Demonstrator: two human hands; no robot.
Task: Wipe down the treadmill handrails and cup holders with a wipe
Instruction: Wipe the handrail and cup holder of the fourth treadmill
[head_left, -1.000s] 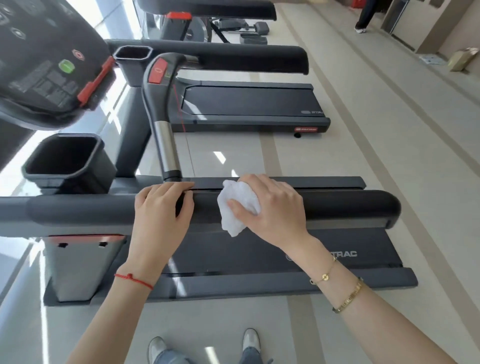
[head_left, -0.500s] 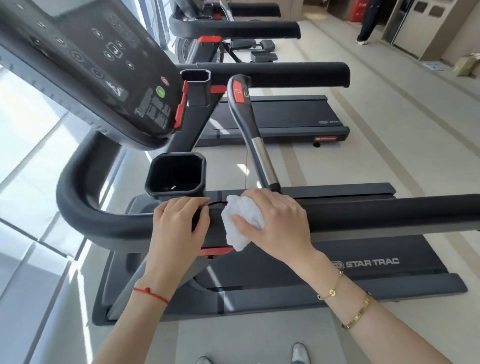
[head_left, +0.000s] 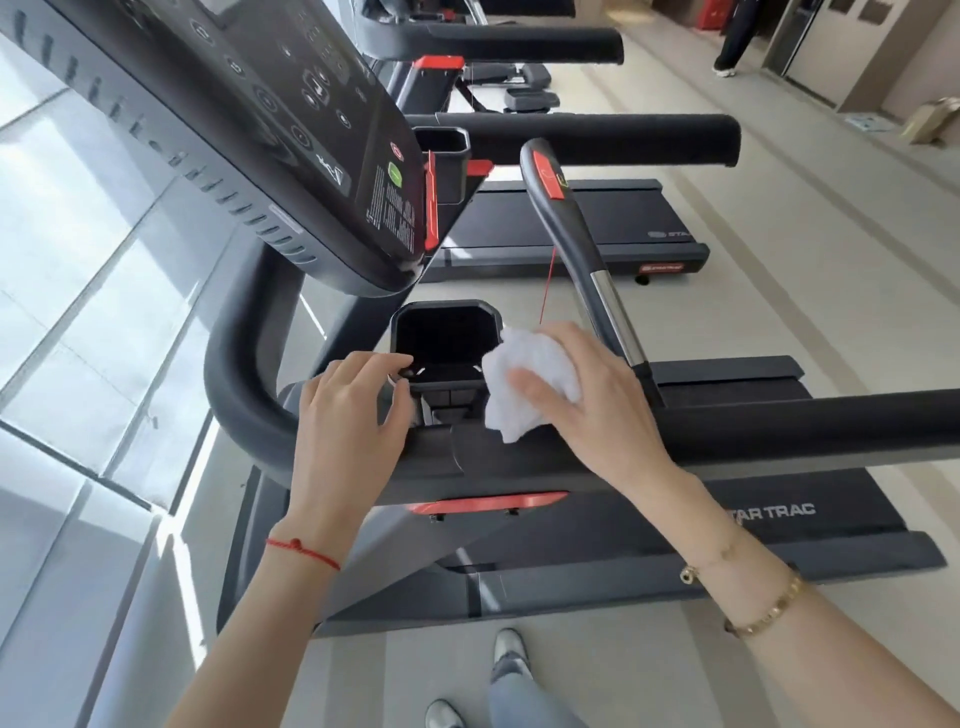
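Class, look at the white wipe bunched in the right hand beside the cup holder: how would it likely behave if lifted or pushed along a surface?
The wipe looks crumpled and folded under the right hand, so it is probably floppy. It seems light, since thumb and fingers alone hold it. Pushed into the cup holder, it would likely mould to the walls.
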